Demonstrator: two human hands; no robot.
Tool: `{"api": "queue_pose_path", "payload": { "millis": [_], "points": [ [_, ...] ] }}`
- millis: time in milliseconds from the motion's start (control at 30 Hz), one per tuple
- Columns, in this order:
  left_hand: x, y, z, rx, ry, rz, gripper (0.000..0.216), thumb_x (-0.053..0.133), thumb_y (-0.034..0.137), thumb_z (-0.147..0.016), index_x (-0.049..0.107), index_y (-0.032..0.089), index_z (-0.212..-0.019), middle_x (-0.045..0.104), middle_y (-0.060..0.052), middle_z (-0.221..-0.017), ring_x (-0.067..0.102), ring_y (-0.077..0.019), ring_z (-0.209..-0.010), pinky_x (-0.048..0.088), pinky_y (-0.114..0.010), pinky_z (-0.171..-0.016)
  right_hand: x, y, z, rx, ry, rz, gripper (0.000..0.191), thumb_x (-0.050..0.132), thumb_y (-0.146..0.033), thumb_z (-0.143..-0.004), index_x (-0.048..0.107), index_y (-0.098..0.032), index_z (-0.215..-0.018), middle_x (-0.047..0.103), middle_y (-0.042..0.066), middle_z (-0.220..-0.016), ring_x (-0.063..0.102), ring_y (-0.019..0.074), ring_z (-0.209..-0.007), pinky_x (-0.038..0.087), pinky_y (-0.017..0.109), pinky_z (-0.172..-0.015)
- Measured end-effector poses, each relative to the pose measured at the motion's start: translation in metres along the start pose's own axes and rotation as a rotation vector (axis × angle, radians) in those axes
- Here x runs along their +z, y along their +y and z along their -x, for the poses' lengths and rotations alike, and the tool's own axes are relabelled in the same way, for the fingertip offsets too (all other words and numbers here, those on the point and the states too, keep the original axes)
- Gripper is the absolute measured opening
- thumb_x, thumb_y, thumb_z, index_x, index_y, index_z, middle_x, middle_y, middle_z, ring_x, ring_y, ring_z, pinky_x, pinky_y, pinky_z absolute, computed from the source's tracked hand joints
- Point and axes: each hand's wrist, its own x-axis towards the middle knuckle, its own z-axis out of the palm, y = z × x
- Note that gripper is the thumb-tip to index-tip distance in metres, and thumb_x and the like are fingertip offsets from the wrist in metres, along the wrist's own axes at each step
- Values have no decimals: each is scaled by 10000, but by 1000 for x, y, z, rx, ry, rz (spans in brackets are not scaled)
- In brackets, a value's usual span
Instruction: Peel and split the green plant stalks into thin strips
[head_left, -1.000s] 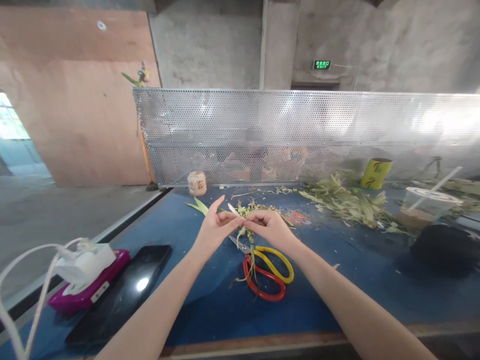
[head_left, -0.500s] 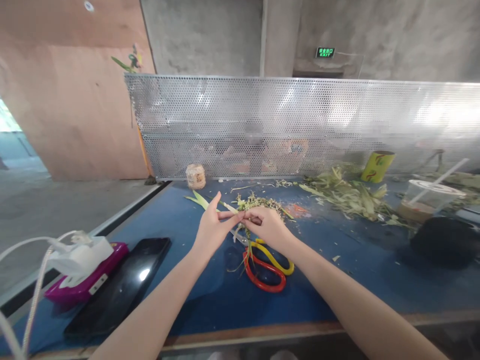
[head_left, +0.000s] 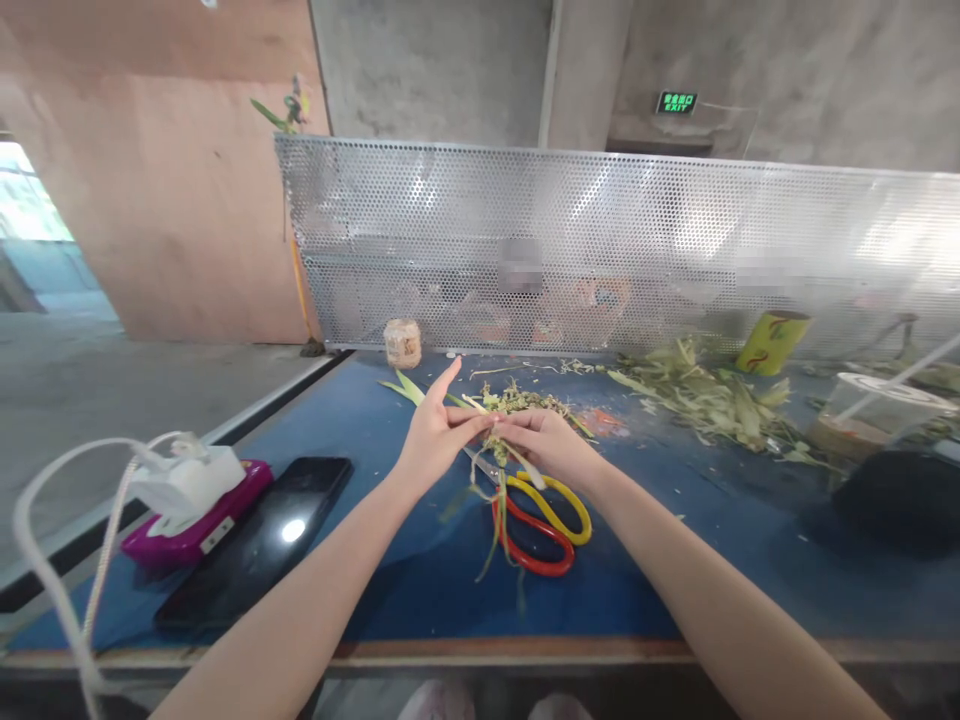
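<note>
My left hand (head_left: pixel 435 435) and my right hand (head_left: pixel 555 445) meet over the middle of the blue table, each pinching the same bundle of thin plant strips (head_left: pixel 500 455). The left thumb points up while its fingertips press together on the bundle. Several thin green strands hang below the fingers, and a pale strip (head_left: pixel 531 468) slants down beside my right hand. A long green leaf (head_left: pixel 409 388) sticks out beyond my left hand. Beneath the hands lie scissors (head_left: pixel 551 568) with one red and one yellow handle; the blades are partly covered.
Dried plant bits (head_left: pixel 525 398) lie behind the hands. A husk heap (head_left: pixel 712 405), yellow can (head_left: pixel 774 342), plastic cup (head_left: pixel 874 412) and dark object (head_left: pixel 900 500) are right. Left are a phone (head_left: pixel 259 540) and purple power strip (head_left: pixel 176 540). A small jar (head_left: pixel 403 344) stands before the perforated panel (head_left: pixel 450 220).
The view has shifted slightly, moving the scene rightward. The pale strip now shows below my right fingers, and more loose strands dangle over the scissors. Both hands keep pinching the bundle.
</note>
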Motion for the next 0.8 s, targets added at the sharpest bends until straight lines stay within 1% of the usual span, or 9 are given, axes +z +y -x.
{"api": "queue_pose_path", "payload": {
  "millis": [133, 233, 333, 400, 467, 533, 633, 700, 800],
  "points": [
    [-2, 1, 0, 13, 29, -79, 838, 653, 235, -646, 191, 195, -1344, 678, -46, -663, 552, -126, -469, 418, -242, -444, 0, 5, -2, 17, -12, -6, 370, 514, -486, -715, 616, -131, -734, 428, -40, -482, 326, 54, -424, 252, 206, -410],
    [-2, 0, 0, 8, 39, -130, 827, 660, 244, -636, 219, 200, -1334, 672, -46, -654, 541, -123, -435, 385, -220, -384, 1, 2, -1, 19, -4, 25, 334, 479, -454, -741, 579, -144, -671, 385, -56, -463, 289, 50, -408, 218, 205, -403],
    [-1, -2, 1, -14, 30, -153, 823, 652, 251, -643, 208, 231, -1336, 671, -56, -703, 573, -146, -443, 360, -206, -338, 3, -2, -1, 10, 21, 67, 277, 469, -374, -750, 517, -154, -589, 335, -70, -441, 264, 48, -396, 209, 205, -409],
    [-1, -4, 1, -17, 35, -150, 824, 647, 251, -647, 197, 255, -1337, 667, -50, -714, 576, -148, -428, 353, -202, -323, 4, -5, -1, 22, 47, 46, 181, 465, -296, -744, 516, -162, -632, 308, -83, -434, 269, 51, -388, 236, 204, -420],
    [-2, -5, 2, -6, 29, -139, 820, 645, 247, -648, 199, 260, -1336, 659, -37, -689, 559, -135, -401, 363, -206, -327, 4, -6, -1, 43, 74, -7, 97, 443, -224, -737, 519, -169, -762, 298, -95, -447, 277, 55, -383, 264, 202, -431],
    [-2, -6, 2, 9, 16, -127, 811, 646, 246, -647, 214, 246, -1334, 650, -23, -647, 529, -118, -378, 383, -216, -343, 3, -7, -2, 36, 88, -19, 142, 424, -190, -734, 480, -170, -863, 321, -97, -476, 294, 58, -391, 275, 201, -436],
    [-1, -5, 2, 26, 11, -118, 803, 651, 247, -640, 236, 216, -1327, 639, -9, -594, 502, -106, -374, 422, -238, -396, 2, -5, -1, -91, 108, 152, 139, 433, -201, -742, 437, -177, -879, 369, -82, -521, 337, 70, -436, 274, 205, -449],
    [0, -3, 2, 29, 7, -110, 808, 650, 246, -639, 231, 203, -1328, 634, -4, -577, 512, -113, -393, 441, -251, -429, 3, -3, 1, -220, 140, 297, 123, 438, -209, -751, 413, -191, -870, 358, -79, -542, 353, 80, -476, 291, 211, -479],
    [1, -1, 3, 18, -2, -99, 822, 638, 230, -644, 196, 190, -1336, 633, -3, -579, 533, -126, -417, 452, -257, -443, 4, -3, 6, -366, 161, 423, 104, 429, -174, -753, 383, -206, -842, 341, -69, -590, 351, 82, -519, 319, 215, -526]
  ]
}}
